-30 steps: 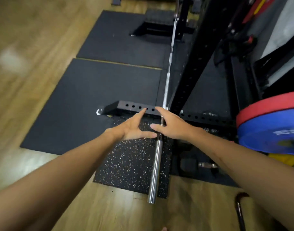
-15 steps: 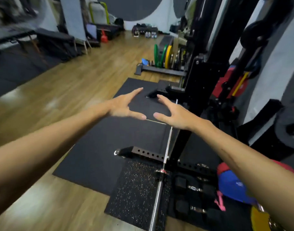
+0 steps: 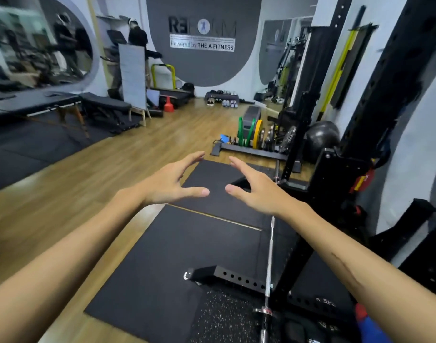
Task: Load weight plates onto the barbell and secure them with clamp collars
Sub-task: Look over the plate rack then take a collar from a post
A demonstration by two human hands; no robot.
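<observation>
The steel barbell [image 3: 269,258] lies along the floor beside the black rack upright [image 3: 293,263], running from the bottom edge toward the far end of the mats. Its near sleeve is bare. My left hand [image 3: 171,181] and my right hand [image 3: 255,191] are held out in front of me at mid-frame, fingers spread, palms facing each other, holding nothing. Green and yellow weight plates [image 3: 251,132] stand upright in a floor rack [image 3: 249,151] beyond my hands. A red and blue plate [image 3: 367,323] shows at the bottom right edge. No clamp collars are visible.
Black rubber mats [image 3: 187,248] cover the floor by the rack; wood floor lies to the left. The rack's perforated foot [image 3: 231,277] juts out across the mat. A black ball [image 3: 320,137] sits behind the rack. Benches [image 3: 105,105] stand at the far left.
My view has tilted up from the barbell sleeve to the room. Both hands lifted away from the bar and stay spread and empty, now pointing toward the plate rack.
</observation>
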